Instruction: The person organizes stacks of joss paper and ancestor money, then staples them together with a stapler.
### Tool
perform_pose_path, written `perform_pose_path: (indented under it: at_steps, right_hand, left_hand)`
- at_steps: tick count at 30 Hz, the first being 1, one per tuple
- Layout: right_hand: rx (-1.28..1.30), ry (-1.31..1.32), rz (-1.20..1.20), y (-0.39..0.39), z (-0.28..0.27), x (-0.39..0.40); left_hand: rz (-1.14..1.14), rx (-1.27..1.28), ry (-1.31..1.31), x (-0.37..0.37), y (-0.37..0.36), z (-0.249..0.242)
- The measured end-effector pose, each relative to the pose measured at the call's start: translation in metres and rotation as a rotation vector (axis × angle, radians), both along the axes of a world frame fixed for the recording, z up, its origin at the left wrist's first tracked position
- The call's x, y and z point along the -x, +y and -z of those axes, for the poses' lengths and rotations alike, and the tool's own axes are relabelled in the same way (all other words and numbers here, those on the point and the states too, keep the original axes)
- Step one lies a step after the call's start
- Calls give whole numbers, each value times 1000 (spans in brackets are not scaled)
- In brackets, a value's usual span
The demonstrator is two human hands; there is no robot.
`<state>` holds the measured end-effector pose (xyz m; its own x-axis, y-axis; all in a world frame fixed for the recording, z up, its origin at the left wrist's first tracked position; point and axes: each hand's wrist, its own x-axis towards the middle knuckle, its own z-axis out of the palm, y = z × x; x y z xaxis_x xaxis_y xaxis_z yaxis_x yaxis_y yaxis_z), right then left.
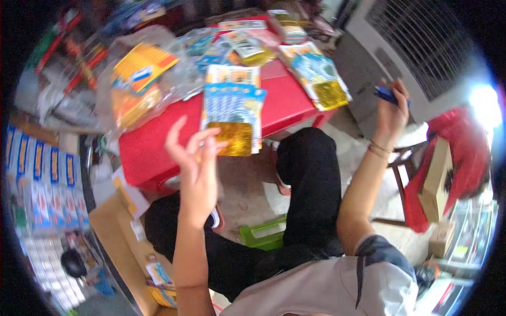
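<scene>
My left hand (196, 163) is raised at the near edge of the red table (153, 138), fingers apart. Its fingertips overlap the left side of a gold foil piece (236, 139) in this view. That foil lies at the lower end of a stack of blue-and-white printed cards (232, 102), which sticks out past the table edge. Off to the right, above the floor, my right hand (394, 111) is closed around a short dark blue tool (386, 95) shaped like a small stapler. Its far end is hidden by my fingers.
Another card stack (311, 66) with gold foil lies at the table's right corner. A clear plastic bag (124, 105) with orange packets sits on the left. Beside my legs are a cardboard box (113, 224), a green plastic stool (263, 234) and a chair with red cloth (464, 137).
</scene>
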<state>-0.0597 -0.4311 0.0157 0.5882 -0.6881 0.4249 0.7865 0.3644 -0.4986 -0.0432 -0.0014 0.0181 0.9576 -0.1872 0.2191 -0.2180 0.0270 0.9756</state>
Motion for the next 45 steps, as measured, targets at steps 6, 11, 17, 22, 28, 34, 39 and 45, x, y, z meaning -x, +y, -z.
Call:
perform_pose_path:
  at_steps: [6, 11, 17, 22, 28, 34, 39, 45]
  right_hand:
    - [484, 273, 405, 58, -24, -8]
    - [942, 428, 533, 101, -33, -19]
    - [909, 306, -161, 189, -58, 1]
    - [2304, 55, -867, 256, -3, 38]
    - [2430, 176, -1198, 282, 41, 31]
    - [1989, 405, -2014, 300, 81, 6]
    - [2180, -97, -1213, 294, 61, 29]
    - [2256, -2, -901, 272, 52, 9]
  left_hand:
    - [43, -3, 28, -1, -5, -1]
    - [98, -41, -9, -5, -6, 7]
    - [0, -295, -186, -18, 2, 16]
    - [-200, -393, -213, -40, 29, 13]
    - [-419, -235, -226, -59, 63, 10]
    - [-815, -570, -308, -127, 113, -14]
    - [-995, -1086, -255, -187, 111, 1]
    - [-1020, -1146, -262, -201, 105, 28]
